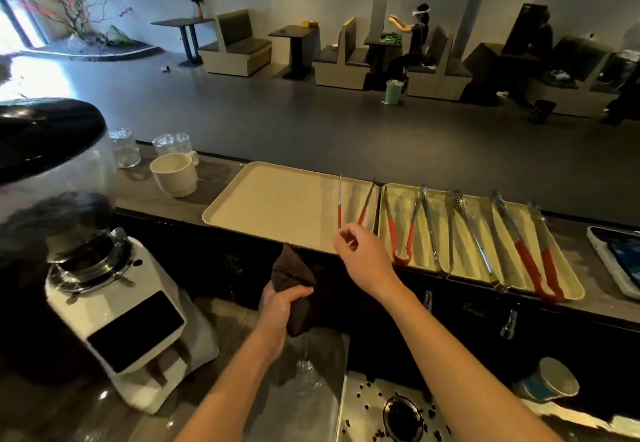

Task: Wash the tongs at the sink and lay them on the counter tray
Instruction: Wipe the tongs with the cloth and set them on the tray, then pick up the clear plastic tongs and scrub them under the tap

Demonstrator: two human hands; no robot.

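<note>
No brand or writing can be read anywhere. At far left a white coffee grinder with a dark screen stands on the counter, with clear glasses and a cream mug behind it. The left hand clutches a brown cloth above the steel sink, where coffee beans lie scattered round the drain. The right hand pinches the red-handled tongs at their hinge end, over the right edge of the beige tray. A second tray to the right carries four more tongs. Beyond the counter lies a dim café floor with booths.
</note>
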